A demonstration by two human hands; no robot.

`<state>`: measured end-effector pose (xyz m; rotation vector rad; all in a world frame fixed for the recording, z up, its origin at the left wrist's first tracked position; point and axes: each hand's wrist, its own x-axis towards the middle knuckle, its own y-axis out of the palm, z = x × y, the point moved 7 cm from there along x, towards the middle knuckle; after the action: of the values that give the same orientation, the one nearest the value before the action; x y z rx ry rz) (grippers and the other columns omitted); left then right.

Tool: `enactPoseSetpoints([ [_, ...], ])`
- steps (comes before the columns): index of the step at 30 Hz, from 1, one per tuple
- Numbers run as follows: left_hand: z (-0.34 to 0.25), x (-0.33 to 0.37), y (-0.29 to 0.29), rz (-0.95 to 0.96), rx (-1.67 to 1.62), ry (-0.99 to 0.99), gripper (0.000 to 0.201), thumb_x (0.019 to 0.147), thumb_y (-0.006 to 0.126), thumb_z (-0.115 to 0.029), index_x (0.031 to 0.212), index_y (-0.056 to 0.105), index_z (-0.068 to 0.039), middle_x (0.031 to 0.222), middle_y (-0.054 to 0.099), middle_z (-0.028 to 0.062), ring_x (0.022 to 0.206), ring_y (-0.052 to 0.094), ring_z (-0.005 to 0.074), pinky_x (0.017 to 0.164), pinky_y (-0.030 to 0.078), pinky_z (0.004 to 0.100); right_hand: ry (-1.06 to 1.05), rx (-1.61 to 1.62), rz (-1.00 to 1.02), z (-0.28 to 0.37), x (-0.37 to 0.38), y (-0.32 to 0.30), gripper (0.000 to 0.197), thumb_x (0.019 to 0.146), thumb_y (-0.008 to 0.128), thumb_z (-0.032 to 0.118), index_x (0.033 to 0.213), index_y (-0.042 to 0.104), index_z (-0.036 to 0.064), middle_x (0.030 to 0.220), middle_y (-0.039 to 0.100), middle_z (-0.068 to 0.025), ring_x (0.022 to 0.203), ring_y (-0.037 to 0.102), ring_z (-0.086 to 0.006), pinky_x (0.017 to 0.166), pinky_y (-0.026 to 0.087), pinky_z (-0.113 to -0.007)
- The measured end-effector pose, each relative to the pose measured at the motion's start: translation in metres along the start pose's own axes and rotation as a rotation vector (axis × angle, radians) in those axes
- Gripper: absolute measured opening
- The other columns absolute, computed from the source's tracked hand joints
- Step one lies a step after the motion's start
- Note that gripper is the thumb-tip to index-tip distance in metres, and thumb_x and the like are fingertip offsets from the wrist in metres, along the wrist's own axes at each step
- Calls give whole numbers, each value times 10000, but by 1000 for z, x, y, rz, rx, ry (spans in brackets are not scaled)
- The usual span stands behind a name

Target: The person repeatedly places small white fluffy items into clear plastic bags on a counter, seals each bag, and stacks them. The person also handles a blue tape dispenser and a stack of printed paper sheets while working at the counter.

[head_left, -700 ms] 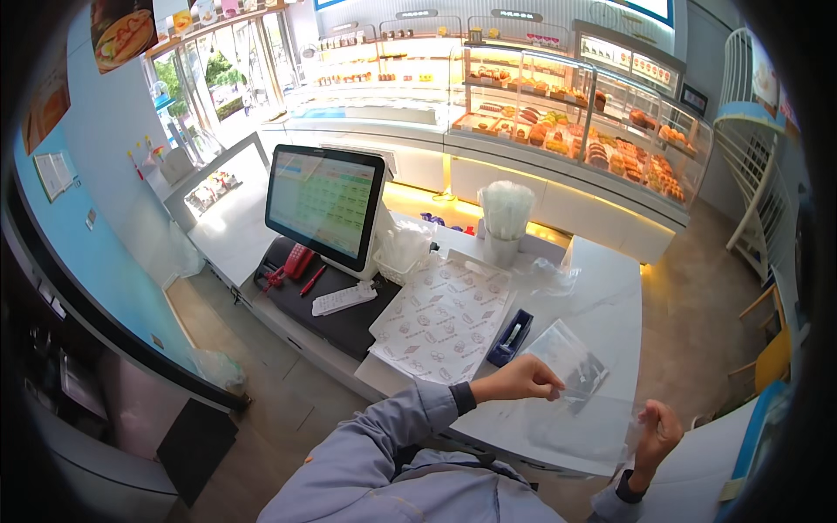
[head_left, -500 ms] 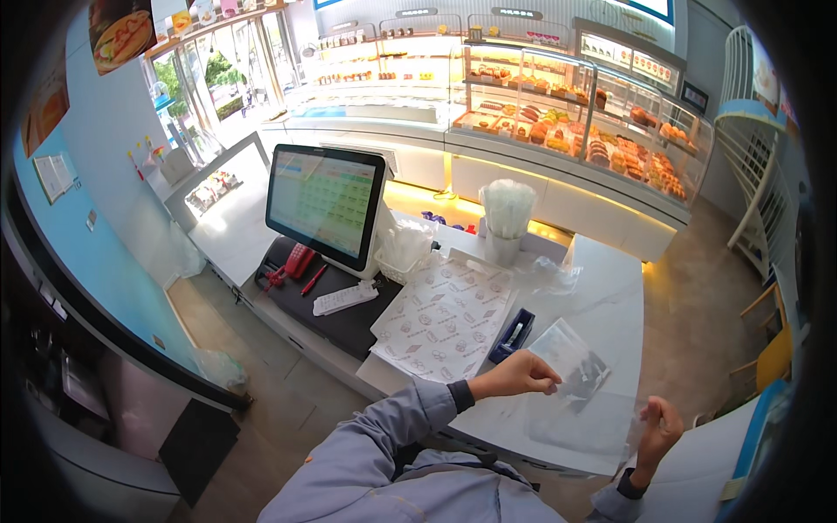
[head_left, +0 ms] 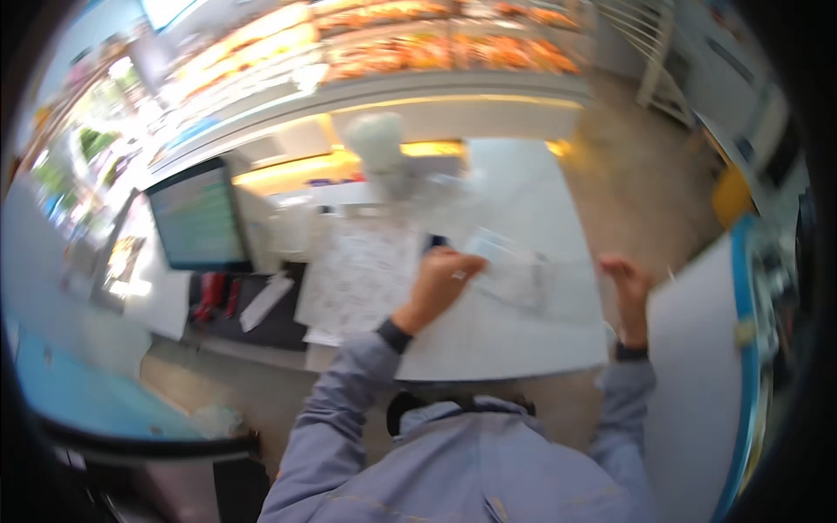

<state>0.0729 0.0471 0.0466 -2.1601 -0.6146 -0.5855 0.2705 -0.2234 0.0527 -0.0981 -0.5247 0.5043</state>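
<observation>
The picture is blurred by motion. My left hand (head_left: 442, 281) is closed on the edge of a clear plastic bag (head_left: 514, 272), which hangs just above the white counter (head_left: 488, 344). Off the counter's right edge, my right hand (head_left: 629, 283) is raised with its fingers loosely curled and nothing in it. A sheet of patterned wrapping paper (head_left: 362, 275) lies on the counter just left of my left hand. A dark blue object (head_left: 436, 241) shows partly behind that hand.
A touchscreen register (head_left: 199, 218) stands at the left with a red object (head_left: 211, 292) and a white slip (head_left: 264, 299) on a dark mat. A stack of white cups (head_left: 377, 150) stands at the counter's back. Lit bakery display cases (head_left: 410, 52) run behind. A white and blue panel (head_left: 706, 383) stands at right.
The view has swung and blurred as my head turned. My left hand still holds the clear bag; my right hand has risen higher beside the counter's edge.
</observation>
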Motion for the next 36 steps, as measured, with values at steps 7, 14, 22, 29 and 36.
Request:
enactPoseSetpoints([
  [7, -41, -64, 39, 61, 117, 265, 128, 774, 748, -37, 895, 709, -50, 942, 723, 74, 946, 677, 270, 805, 517, 391, 127, 56, 140, -36, -69, -15, 50, 879, 723, 46, 902, 755, 15, 991, 722, -87, 939, 656, -167, 864, 507, -289],
  [14, 25, -157, 116, 249, 25, -78, 52, 798, 742, -100, 835, 718, -73, 848, 683, 66, 858, 617, 282, 758, 489, 404, 298, -280, 57, -144, -181, 9, 134, 854, 748, 145, 829, 727, 15, 819, 701, -81, 825, 635, -218, 778, 488, -335],
  [22, 35, -171, 123, 174, 44, -301, 83, 825, 730, -97, 894, 693, -68, 860, 664, 95, 822, 592, 290, 781, 455, 404, 202, -559, -76, -128, -183, 19, 141, 834, 725, 178, 780, 678, 56, 813, 662, -84, 824, 575, -319, 770, 459, -417],
  [29, 29, -168, 112, 148, -361, -591, 142, 865, 711, -60, 991, 655, -27, 1051, 691, 129, 947, 651, 300, 826, 523, 396, 320, -320, -97, -115, -183, 10, 200, 905, 718, 225, 863, 706, 30, 887, 705, -39, 826, 625, -162, 672, 476, -309],
  [36, 14, -173, 101, 203, -300, -351, 113, 838, 742, -48, 931, 690, -11, 1171, 673, 172, 1088, 651, 337, 910, 519, 372, 773, 87, -70, -141, -233, 1, 219, 950, 689, 210, 999, 707, -3, 939, 699, -31, 839, 641, -91, 659, 509, -236],
])
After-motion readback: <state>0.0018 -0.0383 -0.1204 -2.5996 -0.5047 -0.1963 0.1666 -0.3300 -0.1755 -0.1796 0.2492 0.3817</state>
